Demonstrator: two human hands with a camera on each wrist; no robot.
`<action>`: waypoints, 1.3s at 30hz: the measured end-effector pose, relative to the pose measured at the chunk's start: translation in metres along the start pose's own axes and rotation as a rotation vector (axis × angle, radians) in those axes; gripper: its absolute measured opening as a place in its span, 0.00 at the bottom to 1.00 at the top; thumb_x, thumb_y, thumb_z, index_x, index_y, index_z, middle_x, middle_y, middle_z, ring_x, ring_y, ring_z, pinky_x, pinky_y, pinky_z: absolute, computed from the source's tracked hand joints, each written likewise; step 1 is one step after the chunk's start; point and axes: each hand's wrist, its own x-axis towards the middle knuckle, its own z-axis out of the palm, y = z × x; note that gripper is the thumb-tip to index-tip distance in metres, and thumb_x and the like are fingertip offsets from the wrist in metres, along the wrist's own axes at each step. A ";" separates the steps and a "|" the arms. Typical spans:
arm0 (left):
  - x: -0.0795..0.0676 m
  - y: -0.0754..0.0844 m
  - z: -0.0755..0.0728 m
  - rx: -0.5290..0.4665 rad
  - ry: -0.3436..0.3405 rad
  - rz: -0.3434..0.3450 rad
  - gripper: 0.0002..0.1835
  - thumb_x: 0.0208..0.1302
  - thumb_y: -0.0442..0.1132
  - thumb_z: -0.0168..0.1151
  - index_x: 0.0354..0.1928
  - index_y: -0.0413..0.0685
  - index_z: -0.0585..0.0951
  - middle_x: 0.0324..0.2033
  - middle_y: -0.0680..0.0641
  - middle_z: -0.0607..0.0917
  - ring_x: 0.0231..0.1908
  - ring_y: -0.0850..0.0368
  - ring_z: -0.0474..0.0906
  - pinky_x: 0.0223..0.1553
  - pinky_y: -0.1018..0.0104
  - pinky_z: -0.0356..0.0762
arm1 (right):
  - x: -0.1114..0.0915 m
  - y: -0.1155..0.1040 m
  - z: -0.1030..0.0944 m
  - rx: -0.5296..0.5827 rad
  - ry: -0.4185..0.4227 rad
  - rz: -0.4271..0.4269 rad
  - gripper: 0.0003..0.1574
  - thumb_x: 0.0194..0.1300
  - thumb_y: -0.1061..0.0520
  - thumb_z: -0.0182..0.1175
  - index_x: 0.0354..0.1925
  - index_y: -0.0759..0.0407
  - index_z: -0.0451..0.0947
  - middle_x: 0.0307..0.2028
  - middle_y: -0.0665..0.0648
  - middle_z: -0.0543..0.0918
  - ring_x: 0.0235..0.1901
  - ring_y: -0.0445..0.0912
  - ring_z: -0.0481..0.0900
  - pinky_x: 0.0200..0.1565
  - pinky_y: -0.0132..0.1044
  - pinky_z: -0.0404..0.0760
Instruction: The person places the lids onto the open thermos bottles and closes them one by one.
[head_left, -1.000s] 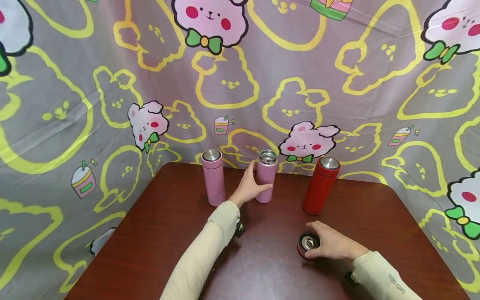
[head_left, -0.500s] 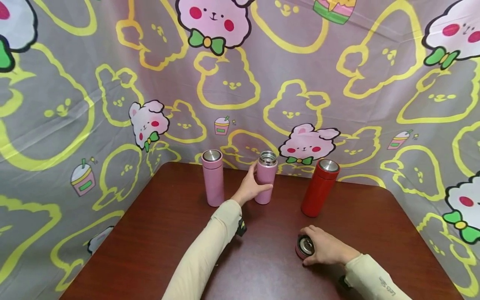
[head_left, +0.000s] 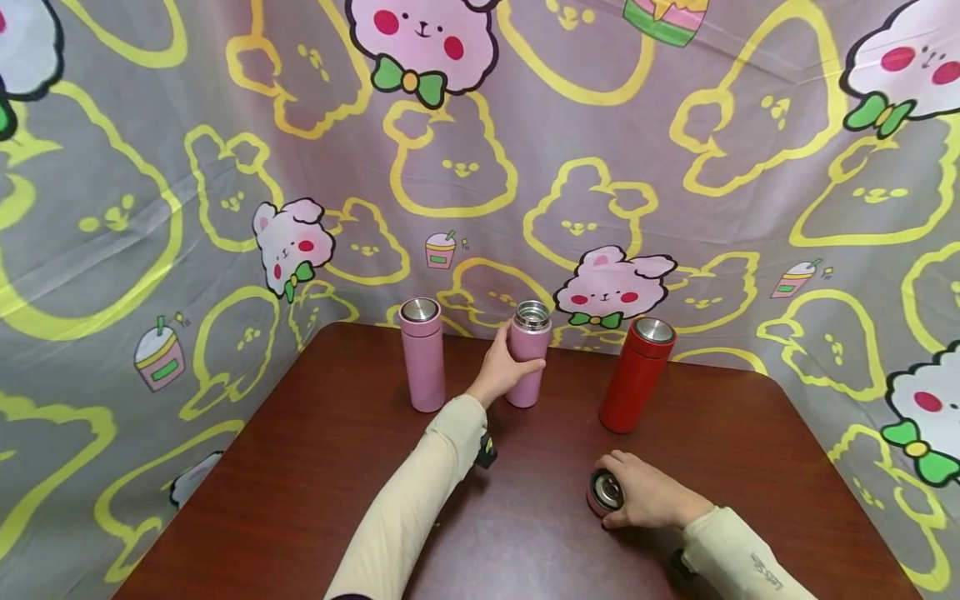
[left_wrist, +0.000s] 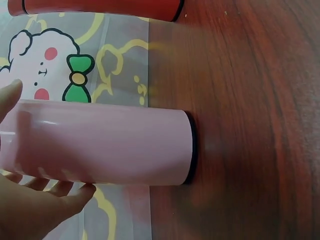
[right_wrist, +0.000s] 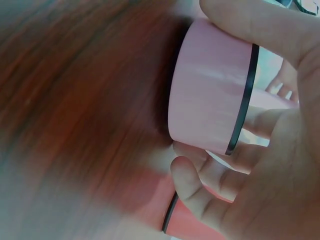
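Note:
Near the back of the table stands a lidless pink thermos (head_left: 529,346), its steel mouth bare. My left hand (head_left: 504,367) holds it round the body from the left, thumb across the front; in the left wrist view the pink body (left_wrist: 110,145) lies between thumb and fingers. Lower right, my right hand (head_left: 652,492) pinches a pink thermos lid (head_left: 603,493) between thumb and fingers, its hollow steel inside facing up. The right wrist view shows the lid's pink side (right_wrist: 212,87) with a black band, close over the wood.
A closed pink thermos (head_left: 424,358) stands left of my left hand. A red thermos (head_left: 637,375) stands right of the open one, beyond my right hand. Behind the brown table (head_left: 315,467) hangs a grey cartoon-print cloth (head_left: 480,242).
My right hand has moved slightly left with the lid, which now tilts a bit more. My left hand stays at the open thermos, its thumb now closer against the body.

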 end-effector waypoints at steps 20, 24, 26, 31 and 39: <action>0.006 0.006 0.005 -0.001 0.017 0.024 0.48 0.50 0.41 0.74 0.70 0.47 0.57 0.58 0.43 0.74 0.54 0.48 0.73 0.54 0.52 0.71 | 0.000 -0.003 -0.001 0.003 0.016 -0.001 0.40 0.36 0.45 0.77 0.47 0.56 0.73 0.40 0.44 0.71 0.41 0.42 0.72 0.43 0.40 0.76; 0.003 0.007 0.006 0.008 0.005 0.039 0.46 0.49 0.40 0.75 0.68 0.47 0.60 0.56 0.44 0.75 0.53 0.49 0.74 0.52 0.52 0.72 | 0.001 -0.003 -0.004 0.002 0.034 0.005 0.42 0.36 0.45 0.77 0.48 0.58 0.73 0.42 0.46 0.72 0.43 0.44 0.72 0.45 0.42 0.75; -0.001 0.008 0.006 0.020 0.000 0.045 0.44 0.48 0.41 0.75 0.66 0.48 0.62 0.54 0.45 0.77 0.51 0.50 0.75 0.51 0.53 0.73 | 0.001 -0.004 -0.005 0.008 0.044 0.009 0.42 0.36 0.45 0.77 0.49 0.58 0.73 0.42 0.46 0.72 0.43 0.44 0.72 0.45 0.42 0.75; -0.012 0.013 0.003 0.021 -0.017 0.060 0.40 0.46 0.46 0.76 0.62 0.51 0.67 0.50 0.49 0.78 0.47 0.54 0.77 0.47 0.55 0.75 | 0.003 -0.006 -0.010 0.032 0.069 0.021 0.39 0.37 0.47 0.77 0.48 0.56 0.72 0.39 0.44 0.71 0.40 0.42 0.72 0.42 0.40 0.76; -0.039 0.023 -0.004 0.015 -0.104 0.061 0.42 0.46 0.51 0.75 0.64 0.55 0.65 0.51 0.54 0.77 0.47 0.58 0.75 0.48 0.56 0.75 | 0.006 -0.009 -0.018 0.106 0.103 0.036 0.39 0.40 0.50 0.77 0.49 0.59 0.72 0.40 0.46 0.72 0.39 0.41 0.73 0.43 0.40 0.76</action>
